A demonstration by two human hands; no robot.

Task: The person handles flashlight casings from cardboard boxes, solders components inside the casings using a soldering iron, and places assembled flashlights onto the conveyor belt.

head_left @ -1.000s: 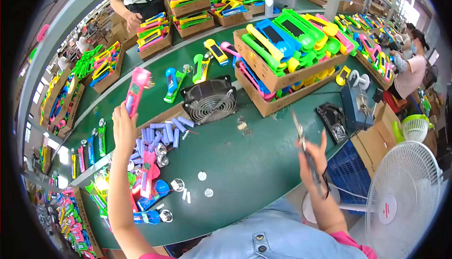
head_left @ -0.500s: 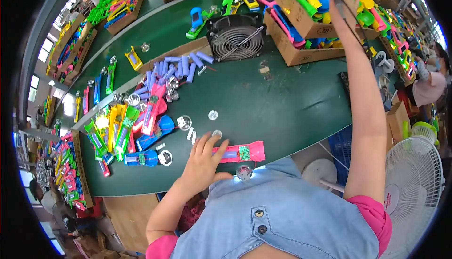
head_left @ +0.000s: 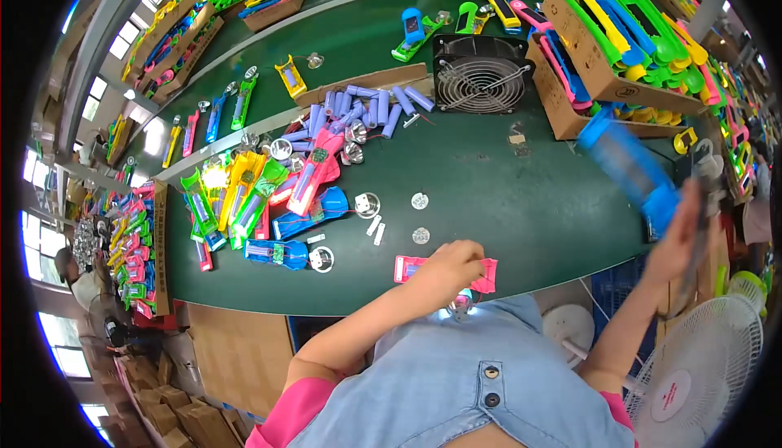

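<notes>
My left hand [head_left: 450, 275] lies curled over a pink flashlight housing [head_left: 486, 275] near the table's front edge, gripping it. A lit round lamp head [head_left: 461, 306] hangs beside it, close to my shirt. At the right, my right hand [head_left: 678, 240], blurred by motion, holds a blue flashlight casing [head_left: 627, 163]. A dark, slim tool [head_left: 699, 236] also runs along this hand, too smeared to name. Two clear round discs [head_left: 420, 200] lie beyond my left hand, with small white strips [head_left: 376, 230] to their left.
A pile of coloured flashlight halves [head_left: 244, 195] and purple battery cells [head_left: 358, 110] occupies the left of the green table [head_left: 489, 195]. A black fan [head_left: 481, 73] stands at the back. Cartons of casings [head_left: 603, 65] are stacked back right; a white fan [head_left: 692, 391] stands below.
My right hand has come back from the carton toward me, now with the blue casing. My left hand has moved right, onto the pink housing. The whole view has shifted.
</notes>
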